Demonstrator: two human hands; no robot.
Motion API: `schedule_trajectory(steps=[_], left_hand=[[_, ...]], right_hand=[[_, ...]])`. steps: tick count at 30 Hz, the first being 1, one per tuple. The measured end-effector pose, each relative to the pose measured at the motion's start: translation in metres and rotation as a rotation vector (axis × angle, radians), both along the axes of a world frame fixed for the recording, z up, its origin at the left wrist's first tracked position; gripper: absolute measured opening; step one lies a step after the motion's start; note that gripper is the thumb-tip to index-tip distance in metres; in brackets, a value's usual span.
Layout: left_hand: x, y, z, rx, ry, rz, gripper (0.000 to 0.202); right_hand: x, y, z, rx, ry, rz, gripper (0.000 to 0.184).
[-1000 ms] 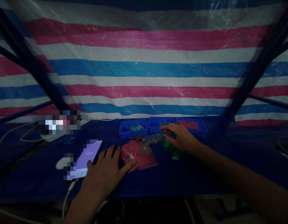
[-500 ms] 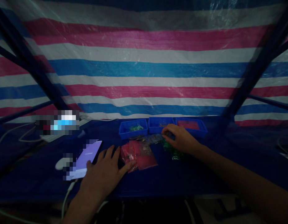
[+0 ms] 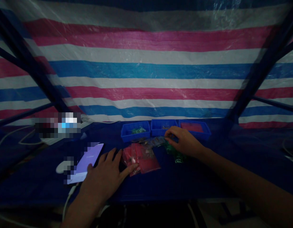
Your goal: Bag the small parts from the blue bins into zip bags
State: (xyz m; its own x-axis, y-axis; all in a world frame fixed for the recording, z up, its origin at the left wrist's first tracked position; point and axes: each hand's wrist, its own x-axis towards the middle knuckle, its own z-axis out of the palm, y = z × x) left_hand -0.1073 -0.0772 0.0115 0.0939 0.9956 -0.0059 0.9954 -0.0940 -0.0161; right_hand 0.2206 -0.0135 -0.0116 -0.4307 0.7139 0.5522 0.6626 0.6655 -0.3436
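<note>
My left hand (image 3: 106, 171) lies with fingers spread on the dark blue table, its thumb resting on a pile of clear plastic bags with pink-red contents (image 3: 146, 160). My right hand (image 3: 182, 139) is over the near edge of the middle blue tray (image 3: 158, 132), thumb and fingertips pinched together. What is between those fingertips, if anything, is too small and dark to make out. Under and beside the right hand lie green plastic bags (image 3: 176, 155). Between the hands is a row of clear bags with small dark contents (image 3: 154, 142).
The left blue tray (image 3: 134, 137) holds green and clear pieces; the right blue tray (image 3: 207, 133) holds something pink. A lit phone-like screen (image 3: 89, 161), a white mouse-shaped object (image 3: 62, 167) and a power strip (image 3: 51, 139) with cables are at left. Striped sheeting (image 3: 146, 69) hangs behind.
Almost nothing differs. Both hands stay in place, with only a very slight shift of the left hand; the trays and bags have not moved.
</note>
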Motion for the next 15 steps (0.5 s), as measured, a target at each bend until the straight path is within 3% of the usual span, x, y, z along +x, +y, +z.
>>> schedule_trajectory(steps=[11,15], left_hand=[[-0.0062,0.0016,-0.0078,0.062,0.003,0.006,0.098],[-0.0040,0.0009,-0.0081,0.150,0.060,0.009,0.097]], right_hand=[[0.0002,0.0013,-0.0013,-0.006,-0.001,-0.002,0.011],[0.0006,0.0010,-0.0015,-0.002,-0.007,0.004,0.011]])
